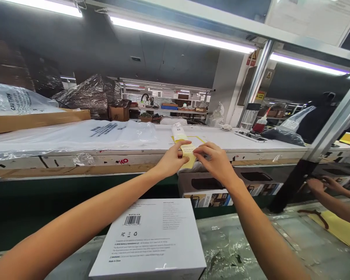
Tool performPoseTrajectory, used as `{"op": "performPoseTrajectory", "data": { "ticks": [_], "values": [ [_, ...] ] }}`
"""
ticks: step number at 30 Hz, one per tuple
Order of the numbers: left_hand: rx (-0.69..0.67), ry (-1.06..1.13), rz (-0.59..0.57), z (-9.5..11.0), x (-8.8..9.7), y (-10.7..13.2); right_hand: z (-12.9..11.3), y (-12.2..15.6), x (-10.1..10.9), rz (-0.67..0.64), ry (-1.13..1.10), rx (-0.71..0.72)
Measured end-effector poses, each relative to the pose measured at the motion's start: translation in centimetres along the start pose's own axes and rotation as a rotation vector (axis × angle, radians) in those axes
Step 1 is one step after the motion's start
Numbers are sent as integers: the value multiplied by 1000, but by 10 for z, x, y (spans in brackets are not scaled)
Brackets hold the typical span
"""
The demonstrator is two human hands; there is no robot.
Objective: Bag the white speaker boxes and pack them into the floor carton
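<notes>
A yellow strip of labels (188,158) hangs over the front edge of the shelf, its white part (178,132) lying on the shelf top. My left hand (175,157) grips the strip's left side between thumb and fingers. From the right, my right hand (212,158) pinches the strip's right edge; whether a label has come loose there is too small to tell. Below my forearms stands a white printed box (157,241) with a barcode and small text on its top face.
Dark boxes with openings (202,190) stand under the shelf. Plastic bags (116,132) cover the shelf's left. A red bottle (260,123) and a metal post (332,120) are to the right. Another person's hands (317,184) work at far right, near yellow sheets (342,229).
</notes>
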State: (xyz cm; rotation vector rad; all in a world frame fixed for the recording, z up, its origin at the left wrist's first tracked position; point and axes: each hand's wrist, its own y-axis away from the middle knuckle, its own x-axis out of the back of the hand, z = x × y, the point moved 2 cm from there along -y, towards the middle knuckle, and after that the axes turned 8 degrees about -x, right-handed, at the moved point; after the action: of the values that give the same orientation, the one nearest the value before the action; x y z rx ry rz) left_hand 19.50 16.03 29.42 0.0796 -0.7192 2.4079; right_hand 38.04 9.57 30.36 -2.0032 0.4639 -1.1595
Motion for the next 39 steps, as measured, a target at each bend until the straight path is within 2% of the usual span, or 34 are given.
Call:
{"op": "performPoseTrajectory", "data": {
  "ticks": [5, 9, 13, 16, 18, 19, 22, 24, 25, 28, 30, 32, 39],
  "values": [
    [-39, -67, -24, 5, 1, 2, -3, 1, -1, 47, 327, 172],
    [-30, -101, -30, 7, 1, 3, -8, -2, -1, 60, 460, 266],
    [-39, -83, -61, 8, 1, 0, -15, -4, 0, 60, 465, 220],
    [0, -8, -115, 17, 11, 5, -31, 1, 6, 23, 276, 99],
    [-4, 5, -156, 30, 28, 24, -52, 9, 12, -59, 59, -32],
    [-32, -5, -163, 36, 40, 41, -65, 15, 13, -140, -61, -102],
    [-140, -42, -96, 41, 75, 115, -112, 33, 9, -504, -353, -241],
    [-167, 0, -8, 24, 87, 173, -141, 42, 1, -755, -371, -253],
    [-219, 59, 22, 13, 88, 201, -153, 45, -4, -852, -329, -245],
    [-241, 184, 141, -27, 74, 260, -174, 49, -18, -1020, -190, -193],
    [-228, 152, 185, -47, 60, 277, -178, 48, -25, -1045, -147, -159],
    [-247, 89, 213, -56, 50, 279, -179, 47, -29, -1052, -113, -148],
    [-317, 93, 269, -61, 45, 272, -183, 48, -27, -1090, -35, -179]
  ]
}}
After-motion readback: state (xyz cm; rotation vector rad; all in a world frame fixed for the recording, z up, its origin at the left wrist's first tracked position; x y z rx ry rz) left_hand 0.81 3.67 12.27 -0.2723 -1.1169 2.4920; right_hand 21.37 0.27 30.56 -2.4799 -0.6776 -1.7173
